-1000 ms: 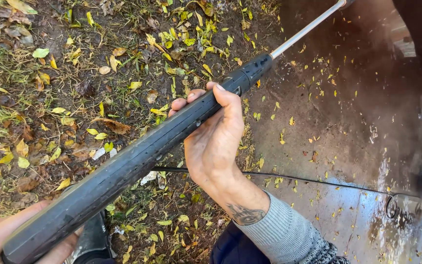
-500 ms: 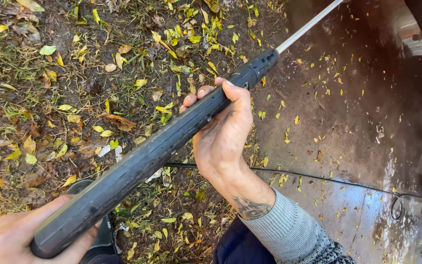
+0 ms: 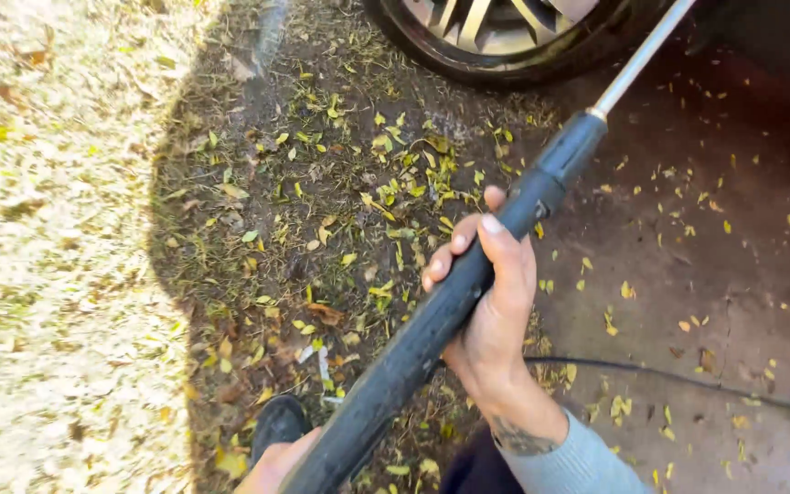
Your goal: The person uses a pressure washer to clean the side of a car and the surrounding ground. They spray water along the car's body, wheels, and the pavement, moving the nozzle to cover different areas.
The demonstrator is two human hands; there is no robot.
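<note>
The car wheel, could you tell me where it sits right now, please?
In the head view the car wheel is at the top edge, right of centre, beside the metal tube of the black spray lance held in the right hand.

Harsh sunlight is washing out the leaf-strewn ground [image 3: 38, 274] on the left into pale glare, while a hard-edged shadow is darkening the middle and right. Motion blur is softening the whole frame.

I see no packages, labels, signs or screens here, only leaf-strewn ground, wet pavement and a car wheel around me, none of them bearing a tag or printed panel.
</note>
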